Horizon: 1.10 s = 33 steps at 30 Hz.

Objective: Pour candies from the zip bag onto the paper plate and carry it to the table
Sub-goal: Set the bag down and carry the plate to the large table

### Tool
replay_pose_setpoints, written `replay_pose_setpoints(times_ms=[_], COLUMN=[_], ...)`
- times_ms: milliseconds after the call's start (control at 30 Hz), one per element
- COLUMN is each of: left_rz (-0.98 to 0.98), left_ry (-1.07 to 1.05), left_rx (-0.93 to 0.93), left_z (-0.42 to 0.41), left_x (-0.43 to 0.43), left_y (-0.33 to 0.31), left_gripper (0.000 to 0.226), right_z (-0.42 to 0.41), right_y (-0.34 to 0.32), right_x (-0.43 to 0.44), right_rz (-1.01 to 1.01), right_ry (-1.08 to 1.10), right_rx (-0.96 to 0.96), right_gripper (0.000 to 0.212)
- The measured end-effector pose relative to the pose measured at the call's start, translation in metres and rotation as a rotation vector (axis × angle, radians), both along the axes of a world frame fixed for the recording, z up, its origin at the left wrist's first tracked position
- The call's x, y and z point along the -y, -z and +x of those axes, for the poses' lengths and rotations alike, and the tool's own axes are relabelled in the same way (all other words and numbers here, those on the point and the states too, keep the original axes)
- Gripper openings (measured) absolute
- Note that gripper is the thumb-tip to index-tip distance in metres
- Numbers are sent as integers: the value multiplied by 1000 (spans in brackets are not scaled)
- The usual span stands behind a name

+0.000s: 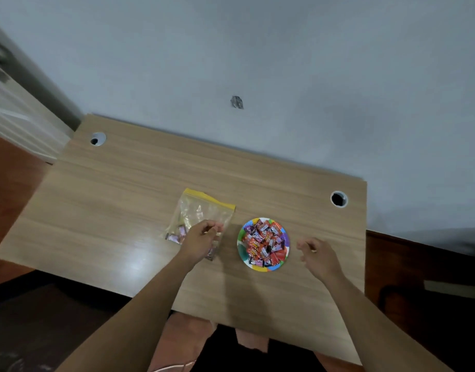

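Clear plastic zip bag (201, 218) with a few candies lies on the wooden table (123, 200), left hand (201, 238) pinching its near edge. Just right sits the candy-filled paper plate (263, 267); right hand (318, 255) hovers beside it, loosely curled, empty.

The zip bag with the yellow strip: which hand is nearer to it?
Left. The left hand lies over the zip bag's near corner, fingers curled. The right hand hovers beyond the paper plate, which sits between it and the bag.
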<state>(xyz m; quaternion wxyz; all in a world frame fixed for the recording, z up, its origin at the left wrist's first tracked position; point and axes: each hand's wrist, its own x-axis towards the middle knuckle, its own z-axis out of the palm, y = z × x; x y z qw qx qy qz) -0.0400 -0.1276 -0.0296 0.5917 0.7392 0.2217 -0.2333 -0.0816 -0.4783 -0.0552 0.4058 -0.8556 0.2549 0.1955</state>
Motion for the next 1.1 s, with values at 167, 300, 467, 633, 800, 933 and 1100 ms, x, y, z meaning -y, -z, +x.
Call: replay_pose_setpoints(times_ms=[167,300,467,633,800,933,1100], left_rz=[86,184,256,260,169,141,123], left_ry=[-15,-42,-59,-86,-180,-226,-176], left_rx=[-9,9,13,39,-66,-89,-38], left_z=[-1,-4,-15,-26,-33,-34,-35], left_x=[33,65,92,103,99,101,100], left_y=[35,56,86,93,105,96,65], left_gripper=[14,14,23,6,9,11,12], right_z=[1,3,3,-3,-3,-5,-14], right_y=[26,50,67,83,83,74,46], right_x=[14,21,15,12,10,9,9], right_rz=[21,27,124,212,151,119,74], right_ry=[-33,-88,-109,-6,-30,-40,-17], right_rx=[-73,-137,-151,-147,-118,-91,-48], right_gripper=[27,25,19,12,11,12,13])
